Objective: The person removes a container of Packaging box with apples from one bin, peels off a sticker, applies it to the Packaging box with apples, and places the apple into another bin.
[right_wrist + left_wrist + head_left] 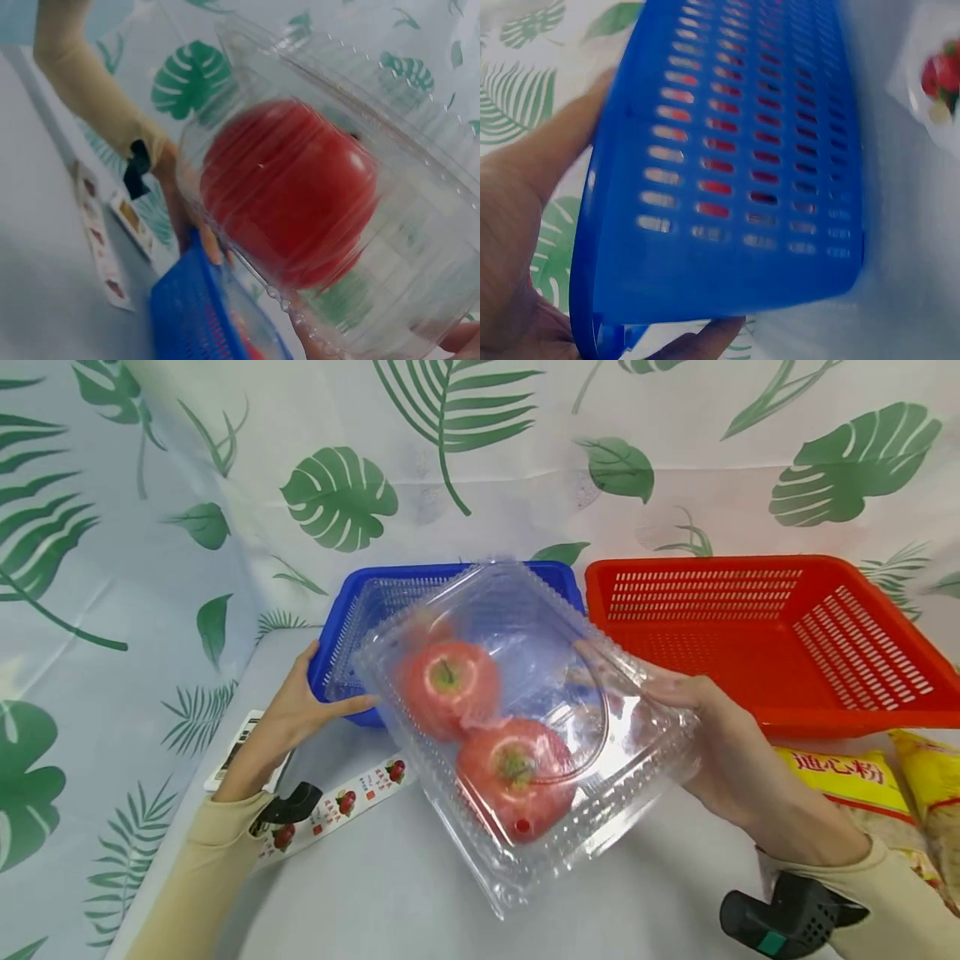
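In the head view my right hand (723,760) grips the right side of a clear plastic clamshell box (637,752), held tilted over the table. Red apples (517,781) show through its lid. My left hand (288,722) holds the left end of a blue slotted basket (442,570), which the box partly covers. The left wrist view shows the fingers and thumb around the rim of the blue basket (705,277), with red showing through its slots. Another clear plastic box (363,618) sits inside the basket. In the right wrist view, an apple (292,195) presses close to the box wall.
To the right of the blue basket stands a red slotted basket (780,720). Yellow food bags (847,777) lie in front of it. A label strip with fruit pictures (345,806) and a white-and-black flat item (243,735) lie at the left. A leaf-patterned cloth (517,518) hangs behind.
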`<state>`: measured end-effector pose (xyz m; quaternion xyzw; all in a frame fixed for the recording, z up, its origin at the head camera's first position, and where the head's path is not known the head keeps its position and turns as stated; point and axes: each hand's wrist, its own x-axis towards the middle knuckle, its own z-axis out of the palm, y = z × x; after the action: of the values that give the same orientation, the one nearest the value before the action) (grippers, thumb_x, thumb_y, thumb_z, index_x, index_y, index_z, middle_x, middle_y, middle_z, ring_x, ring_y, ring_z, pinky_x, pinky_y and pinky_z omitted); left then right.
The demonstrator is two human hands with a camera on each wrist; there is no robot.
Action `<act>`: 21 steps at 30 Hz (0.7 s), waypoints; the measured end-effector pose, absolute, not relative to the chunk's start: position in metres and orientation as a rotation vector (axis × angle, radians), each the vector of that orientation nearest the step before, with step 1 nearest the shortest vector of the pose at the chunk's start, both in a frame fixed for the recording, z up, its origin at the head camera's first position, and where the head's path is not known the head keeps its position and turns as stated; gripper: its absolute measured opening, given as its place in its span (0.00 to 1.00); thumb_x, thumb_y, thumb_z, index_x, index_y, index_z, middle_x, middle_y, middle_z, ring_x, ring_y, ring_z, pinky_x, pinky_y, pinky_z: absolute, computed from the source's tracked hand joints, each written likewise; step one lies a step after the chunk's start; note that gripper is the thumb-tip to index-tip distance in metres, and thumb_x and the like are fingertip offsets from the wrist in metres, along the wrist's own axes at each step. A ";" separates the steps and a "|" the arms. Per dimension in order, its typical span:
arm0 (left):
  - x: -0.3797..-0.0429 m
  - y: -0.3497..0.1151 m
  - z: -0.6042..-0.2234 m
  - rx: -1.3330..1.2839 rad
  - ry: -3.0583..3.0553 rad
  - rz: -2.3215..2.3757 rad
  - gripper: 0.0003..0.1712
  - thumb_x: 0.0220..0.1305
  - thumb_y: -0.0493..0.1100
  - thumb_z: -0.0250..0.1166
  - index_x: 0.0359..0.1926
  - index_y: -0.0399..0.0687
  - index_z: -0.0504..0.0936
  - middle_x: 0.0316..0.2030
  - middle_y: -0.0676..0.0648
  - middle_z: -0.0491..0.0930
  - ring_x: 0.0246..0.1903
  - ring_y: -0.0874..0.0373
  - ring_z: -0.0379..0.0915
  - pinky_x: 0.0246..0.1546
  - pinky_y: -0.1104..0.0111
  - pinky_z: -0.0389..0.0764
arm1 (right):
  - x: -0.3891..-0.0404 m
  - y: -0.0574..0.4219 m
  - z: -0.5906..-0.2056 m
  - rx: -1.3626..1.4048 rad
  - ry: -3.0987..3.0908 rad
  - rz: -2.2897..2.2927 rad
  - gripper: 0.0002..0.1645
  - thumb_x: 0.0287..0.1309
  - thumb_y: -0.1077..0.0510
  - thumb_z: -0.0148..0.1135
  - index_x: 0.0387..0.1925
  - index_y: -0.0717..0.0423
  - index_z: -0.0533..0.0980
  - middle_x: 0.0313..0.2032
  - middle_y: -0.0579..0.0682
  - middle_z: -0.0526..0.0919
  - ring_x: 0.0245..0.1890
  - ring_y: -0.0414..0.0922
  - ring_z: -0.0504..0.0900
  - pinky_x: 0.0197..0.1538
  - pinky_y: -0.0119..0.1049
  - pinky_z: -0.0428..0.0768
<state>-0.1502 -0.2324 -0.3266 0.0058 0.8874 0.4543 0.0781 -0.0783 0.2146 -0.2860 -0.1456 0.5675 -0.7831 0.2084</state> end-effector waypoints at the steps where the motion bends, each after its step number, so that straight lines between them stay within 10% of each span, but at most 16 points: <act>1: -0.150 -0.233 -0.326 0.001 2.652 1.339 0.75 0.59 0.58 0.78 0.84 0.48 0.29 0.80 0.32 0.48 0.76 0.34 0.51 0.74 0.37 0.57 | -0.076 0.217 -0.290 -0.445 1.567 -2.156 0.30 0.78 0.52 0.38 0.76 0.40 0.65 0.68 0.48 0.72 0.59 0.49 0.80 0.52 0.46 0.87; 11: -0.117 -0.212 -0.305 -0.185 3.009 1.127 0.73 0.56 0.64 0.79 0.83 0.39 0.40 0.76 0.26 0.46 0.70 0.28 0.59 0.67 0.36 0.68 | -0.061 0.219 -0.308 -0.789 1.437 -1.949 0.36 0.76 0.60 0.34 0.83 0.46 0.55 0.78 0.50 0.64 0.69 0.59 0.75 0.61 0.59 0.81; 17: -0.070 -0.191 -0.290 0.385 2.781 1.640 0.36 0.79 0.47 0.61 0.80 0.45 0.60 0.69 0.39 0.69 0.67 0.46 0.70 0.65 0.63 0.78 | -0.060 0.228 -0.327 -0.838 1.436 -1.841 0.38 0.76 0.60 0.35 0.83 0.39 0.55 0.77 0.47 0.66 0.69 0.54 0.74 0.62 0.53 0.81; 21: -0.050 -0.186 -0.297 0.672 2.163 1.668 0.31 0.85 0.48 0.46 0.81 0.47 0.57 0.69 0.36 0.70 0.64 0.43 0.75 0.57 0.59 0.82 | -0.061 0.229 -0.334 -0.836 1.428 -1.759 0.39 0.75 0.61 0.37 0.83 0.37 0.54 0.77 0.46 0.66 0.69 0.53 0.74 0.64 0.51 0.80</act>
<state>-0.0496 -0.1859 -0.2973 0.2357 0.7586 0.5850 0.1636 -0.0605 0.2291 -0.3343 -0.3235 0.5528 -0.6807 0.3554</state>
